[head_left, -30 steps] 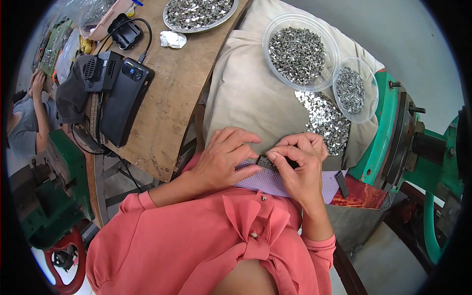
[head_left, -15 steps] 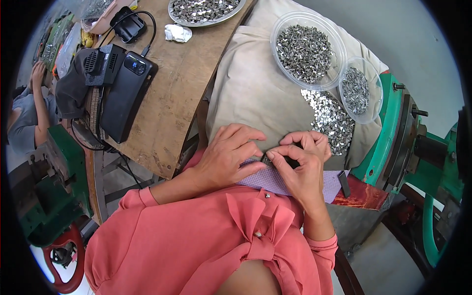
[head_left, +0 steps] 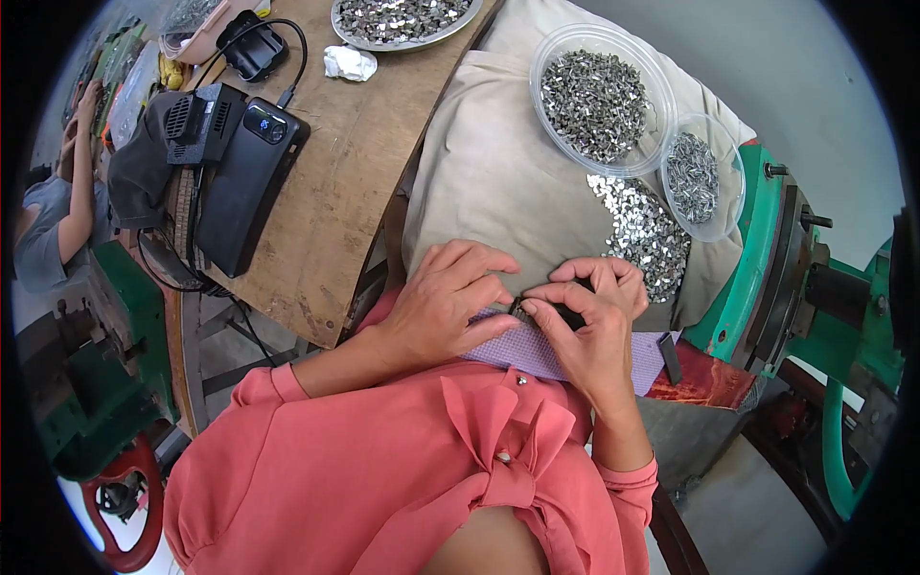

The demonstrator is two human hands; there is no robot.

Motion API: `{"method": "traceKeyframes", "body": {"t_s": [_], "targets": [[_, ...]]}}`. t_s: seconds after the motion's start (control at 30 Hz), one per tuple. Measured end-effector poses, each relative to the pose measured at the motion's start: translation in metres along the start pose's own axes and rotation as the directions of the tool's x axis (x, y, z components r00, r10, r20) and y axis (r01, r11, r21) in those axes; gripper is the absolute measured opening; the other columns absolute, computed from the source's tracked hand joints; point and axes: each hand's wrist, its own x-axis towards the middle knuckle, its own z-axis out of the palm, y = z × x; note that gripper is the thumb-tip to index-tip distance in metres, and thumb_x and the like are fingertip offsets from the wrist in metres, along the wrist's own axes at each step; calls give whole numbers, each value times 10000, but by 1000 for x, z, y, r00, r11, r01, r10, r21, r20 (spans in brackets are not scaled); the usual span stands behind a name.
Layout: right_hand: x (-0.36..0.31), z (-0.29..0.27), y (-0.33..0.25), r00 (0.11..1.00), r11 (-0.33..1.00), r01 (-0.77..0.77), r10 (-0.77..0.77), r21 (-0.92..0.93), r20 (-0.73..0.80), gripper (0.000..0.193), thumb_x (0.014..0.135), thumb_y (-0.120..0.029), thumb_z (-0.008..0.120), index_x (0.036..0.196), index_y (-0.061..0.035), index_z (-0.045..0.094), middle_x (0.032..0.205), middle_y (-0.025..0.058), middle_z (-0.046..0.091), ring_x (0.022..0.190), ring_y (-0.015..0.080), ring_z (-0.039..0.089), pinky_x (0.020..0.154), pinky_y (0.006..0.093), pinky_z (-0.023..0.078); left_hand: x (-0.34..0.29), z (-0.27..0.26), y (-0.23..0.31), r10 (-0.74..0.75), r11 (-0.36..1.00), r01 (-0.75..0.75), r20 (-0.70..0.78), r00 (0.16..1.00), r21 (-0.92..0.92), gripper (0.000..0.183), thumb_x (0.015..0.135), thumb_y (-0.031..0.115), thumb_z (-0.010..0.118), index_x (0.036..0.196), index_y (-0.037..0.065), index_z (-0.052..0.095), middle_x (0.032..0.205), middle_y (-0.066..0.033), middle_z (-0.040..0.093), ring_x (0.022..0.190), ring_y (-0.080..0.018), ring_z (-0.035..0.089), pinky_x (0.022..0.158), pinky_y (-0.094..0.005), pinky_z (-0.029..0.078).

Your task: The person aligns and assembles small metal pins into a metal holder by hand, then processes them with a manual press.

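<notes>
My left hand (head_left: 452, 299) is curved, its thumb and a finger set on either side of a small dark object (head_left: 518, 308) with thin ridges. Against the same object, my right hand (head_left: 596, 311) pinches thumb and forefinger together; whatever lies between those tips is too small to make out. Both hands are over a purple checked cloth (head_left: 522, 351) at my lap. Just beyond the right hand, a loose pile of shiny small metal pieces (head_left: 644, 230) lies on a beige cloth (head_left: 489, 163).
Behind the pile stand a clear tub of metal pieces (head_left: 594, 105) and a smaller tub of pins (head_left: 692, 177). A dark bar (head_left: 670, 359) lies right. Green machines (head_left: 757, 259) flank me. The wooden table (head_left: 331, 182) bears a power bank (head_left: 251, 187) and metal plate (head_left: 407, 43).
My hands hold nearly the same place; the right fingertips have shifted slightly at the small dark object. At the far left, another person's arm has risen.
</notes>
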Motion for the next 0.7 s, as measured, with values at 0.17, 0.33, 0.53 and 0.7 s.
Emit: {"method": "traceKeyframes", "body": {"t_s": [0.17, 0.33, 0.53, 0.7], "targets": [[-1, -2, -1, 1000, 1000, 9, -9, 7, -3, 103, 733, -231, 813, 812, -171, 784, 964, -27, 618, 1065, 248, 466, 980, 436, 252, 0, -1, 2, 9, 1000, -9, 1, 1000, 8, 239, 745, 211, 788, 864, 96, 616, 1185, -60, 594, 1112, -276, 542, 896, -416, 404], [3, 1, -5, 1000, 999, -4, 4, -42, -5, 98, 731, -233, 812, 795, -168, 777, 958, -25, 614, 1064, 255, 465, 974, 436, 250, 0, 0, 0, -1, 1000, 1, 7, 1000, 7, 236, 749, 215, 786, 865, 96, 618, 1186, -59, 594, 1114, -274, 541, 899, -413, 402], [1, -2, 0, 1000, 1000, -3, 3, -13, 4, 96, 726, -227, 814, 793, -169, 777, 954, -27, 616, 1062, 250, 469, 969, 433, 254, 0, -1, 1, -6, 1000, 6, 17, 1000, 5, 238, 758, 228, 781, 880, 91, 629, 1189, -60, 593, 1120, -273, 538, 904, -411, 399], [1, -5, 2, 999, 1000, -2, 2, 15, 43, 113, 726, -225, 817, 814, -163, 783, 962, -30, 620, 1065, 241, 473, 975, 422, 255, 0, -2, 1, -12, 1000, 12, 24, 1000, 1, 243, 761, 230, 777, 896, 85, 637, 1192, -61, 591, 1120, -272, 536, 904, -411, 398]]}}
